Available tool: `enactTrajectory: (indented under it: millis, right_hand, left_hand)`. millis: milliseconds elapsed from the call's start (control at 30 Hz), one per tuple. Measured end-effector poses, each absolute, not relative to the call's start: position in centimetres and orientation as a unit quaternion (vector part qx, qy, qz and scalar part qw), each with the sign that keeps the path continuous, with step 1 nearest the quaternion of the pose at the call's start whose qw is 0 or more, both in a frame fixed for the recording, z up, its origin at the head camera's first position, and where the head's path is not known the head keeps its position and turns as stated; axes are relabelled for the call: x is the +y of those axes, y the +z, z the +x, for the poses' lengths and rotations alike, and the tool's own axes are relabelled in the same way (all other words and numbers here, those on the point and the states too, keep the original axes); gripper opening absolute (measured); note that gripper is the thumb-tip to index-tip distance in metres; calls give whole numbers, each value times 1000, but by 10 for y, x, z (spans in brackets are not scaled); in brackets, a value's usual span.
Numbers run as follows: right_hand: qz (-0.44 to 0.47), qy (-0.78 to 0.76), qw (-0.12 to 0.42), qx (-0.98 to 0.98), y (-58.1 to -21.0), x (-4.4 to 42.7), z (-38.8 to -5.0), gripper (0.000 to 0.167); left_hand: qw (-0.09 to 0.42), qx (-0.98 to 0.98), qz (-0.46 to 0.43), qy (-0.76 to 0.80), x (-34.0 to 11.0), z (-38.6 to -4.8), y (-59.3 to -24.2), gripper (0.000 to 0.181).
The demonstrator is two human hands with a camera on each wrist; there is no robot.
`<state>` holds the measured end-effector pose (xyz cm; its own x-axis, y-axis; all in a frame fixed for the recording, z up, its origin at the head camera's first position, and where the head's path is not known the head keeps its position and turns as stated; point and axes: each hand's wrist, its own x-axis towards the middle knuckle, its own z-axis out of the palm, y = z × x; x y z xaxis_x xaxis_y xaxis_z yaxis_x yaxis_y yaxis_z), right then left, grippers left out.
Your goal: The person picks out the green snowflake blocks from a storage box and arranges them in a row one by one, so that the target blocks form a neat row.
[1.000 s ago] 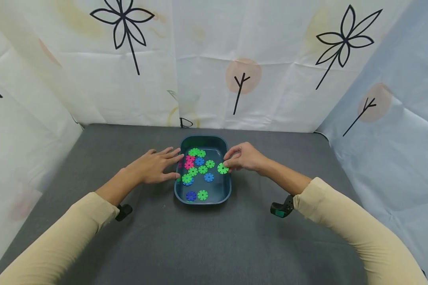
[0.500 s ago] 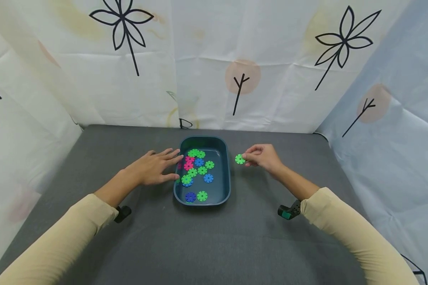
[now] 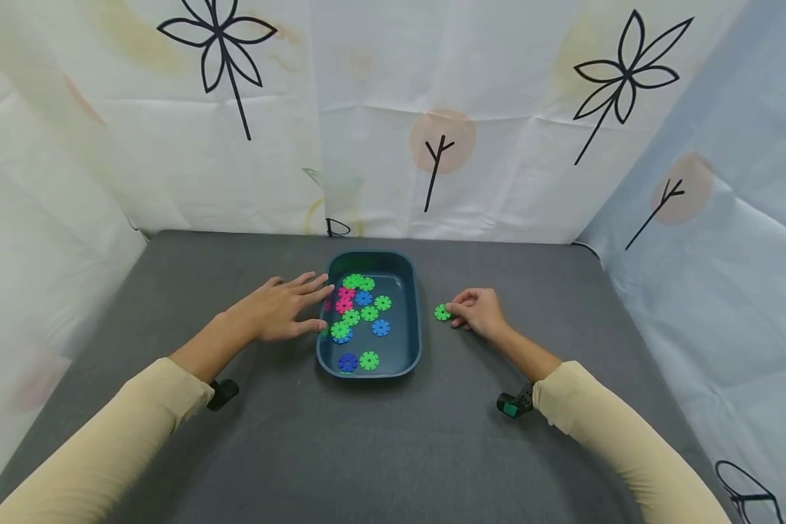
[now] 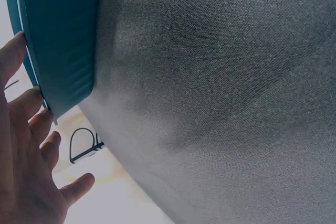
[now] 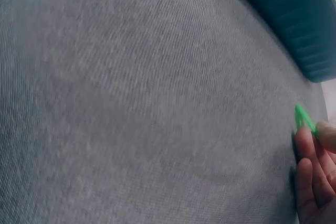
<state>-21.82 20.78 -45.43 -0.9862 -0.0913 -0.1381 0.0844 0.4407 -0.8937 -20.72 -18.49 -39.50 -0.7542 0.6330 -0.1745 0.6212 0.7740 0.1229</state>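
A dark teal tray [image 3: 402, 356] stands on the grey table, holding several notched plastic discs in green, pink and blue. My left hand [image 3: 278, 309] lies along the tray's left side with fingers spread, its fingertips touching the rim; the left wrist view shows the fingertips [image 4: 32, 97] against the tray wall [image 4: 63, 35]. To the right of the tray, my right hand [image 3: 481, 313] pinches a green notched disc [image 3: 442, 312] between thumb and fingers. In the right wrist view this green disc [image 5: 303, 117] is seen nearly edge-on, low over the cloth.
Grey cloth covers the table [image 3: 380, 451]. White printed curtains [image 3: 380, 145] rise behind it and at both sides. In the right wrist view the tray's outer wall [image 5: 294, 19] slants across the upper right corner.
My right hand has carried the green disc out from over the tray's right edge to the right, then lowered it toward the table. The left hand stays at the tray's left rim.
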Motion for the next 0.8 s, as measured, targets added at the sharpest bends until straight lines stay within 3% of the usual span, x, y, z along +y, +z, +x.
enactTrajectory:
  millis: [533,800]
  right_hand:
    - [-10,-501,88,861,-457,210,-222,17]
    - [6,-558,124,821,-432,213,-226,32]
  left_hand:
    - [94,936,337,26,-184,-206,-395,74]
    - [92,936,338,24,-185,-205,-395,75]
